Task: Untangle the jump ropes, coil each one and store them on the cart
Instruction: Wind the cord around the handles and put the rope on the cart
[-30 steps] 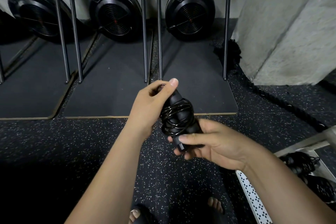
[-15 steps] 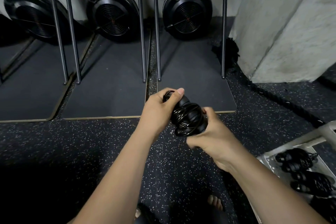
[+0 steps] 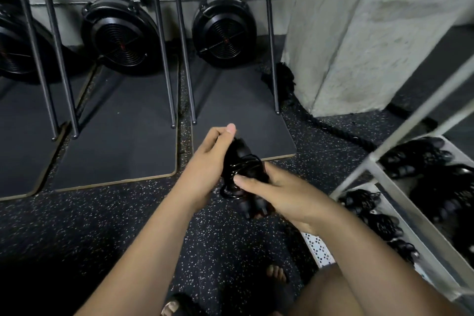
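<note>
Black coiled jump rope (image 3: 242, 174) held mid-air over speckled floor (image 3: 102, 213). Both grips clenched on it: left hand (image 3: 209, 161) round far upper end, right hand (image 3: 279, 194) round middle, thumb across coil. Long axis runs far-left to near-right, handle ends poking out under right hand. Cart (image 3: 359, 170) lies to right; right hand nearer, so I judge it makes the drop. Stored ropes (image 3: 366, 201) already on shelves. No brand or writing I can read.

Your rope (image 3: 242, 159) is black; floor (image 3: 115, 213) under you black with white speckles; mats (image 3: 123, 131) dark grey, tan-edged; pillar (image 3: 359, 33) pale grey; cart frame (image 3: 370, 160) white.
</note>
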